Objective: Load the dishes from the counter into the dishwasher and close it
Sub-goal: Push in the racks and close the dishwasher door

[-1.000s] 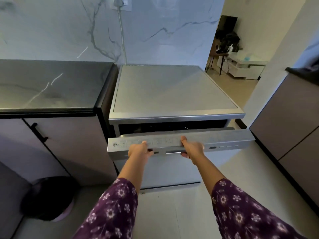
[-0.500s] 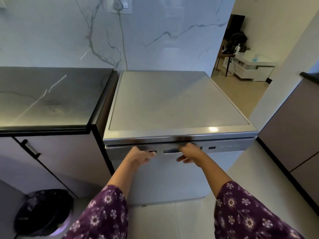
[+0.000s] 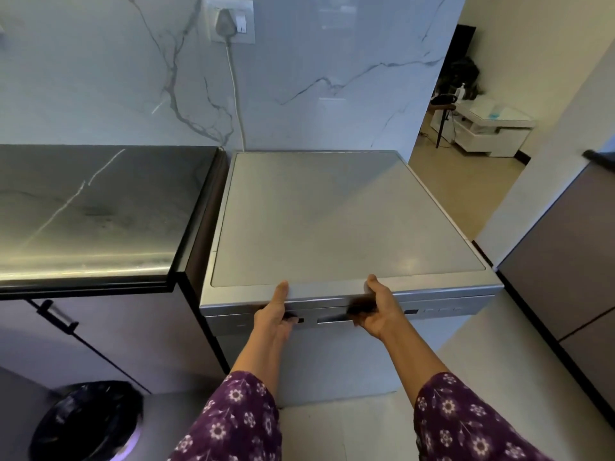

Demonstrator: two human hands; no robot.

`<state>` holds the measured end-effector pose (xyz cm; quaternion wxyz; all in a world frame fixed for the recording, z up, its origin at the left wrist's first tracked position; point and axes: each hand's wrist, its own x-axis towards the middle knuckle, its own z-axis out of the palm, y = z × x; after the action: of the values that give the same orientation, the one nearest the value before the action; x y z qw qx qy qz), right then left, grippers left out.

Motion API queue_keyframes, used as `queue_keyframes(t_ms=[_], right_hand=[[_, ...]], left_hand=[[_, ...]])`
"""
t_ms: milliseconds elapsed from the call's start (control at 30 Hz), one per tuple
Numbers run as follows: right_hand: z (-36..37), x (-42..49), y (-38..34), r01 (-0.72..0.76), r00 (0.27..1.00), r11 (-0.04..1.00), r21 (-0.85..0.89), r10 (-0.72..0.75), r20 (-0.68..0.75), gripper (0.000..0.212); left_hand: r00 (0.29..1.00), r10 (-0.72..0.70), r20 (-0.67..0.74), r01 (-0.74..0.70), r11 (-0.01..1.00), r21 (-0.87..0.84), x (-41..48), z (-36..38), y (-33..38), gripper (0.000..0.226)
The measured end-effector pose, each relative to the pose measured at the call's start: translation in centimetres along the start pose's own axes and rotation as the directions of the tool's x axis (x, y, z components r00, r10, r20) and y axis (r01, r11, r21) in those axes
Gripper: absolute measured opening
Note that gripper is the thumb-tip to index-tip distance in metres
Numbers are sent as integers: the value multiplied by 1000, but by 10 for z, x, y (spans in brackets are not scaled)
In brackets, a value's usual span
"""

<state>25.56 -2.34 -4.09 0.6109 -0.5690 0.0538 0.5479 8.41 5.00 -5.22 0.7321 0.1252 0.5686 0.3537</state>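
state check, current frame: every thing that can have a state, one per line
Silver dishwasher: door closed, flush under the top.
Left hand: grips its front edge, thumb on top.
Right hand: same grip.
Grey plug: in the white wall socket.
Black-lined round bin: open-topped.
Grey cabinet door with black handle: closed.

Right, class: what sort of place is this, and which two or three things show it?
Most likely a home kitchen: a freestanding dishwasher stands against a marble-look wall, beside a dark stone counter over cabinets, and a lined bin sits on the floor.
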Motion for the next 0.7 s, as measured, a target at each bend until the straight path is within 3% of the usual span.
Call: queue_keyframes(t_ms=[333,600,700], right_hand=[[7,-7,-1,-7,997,1000,-6,7,-72,41],[14,-12,-9,-60,986,975,-212,25,-166,40],[25,-15,-17,-82,958,914,-398,-37,-285,42]], left_hand=[[1000,8,4,-8,999,43,-9,-5,-1,83],[997,-70,43,66,994,85,-25,-5,12,75],[994,-105,-23,108,963,249,21,-12,3,116]])
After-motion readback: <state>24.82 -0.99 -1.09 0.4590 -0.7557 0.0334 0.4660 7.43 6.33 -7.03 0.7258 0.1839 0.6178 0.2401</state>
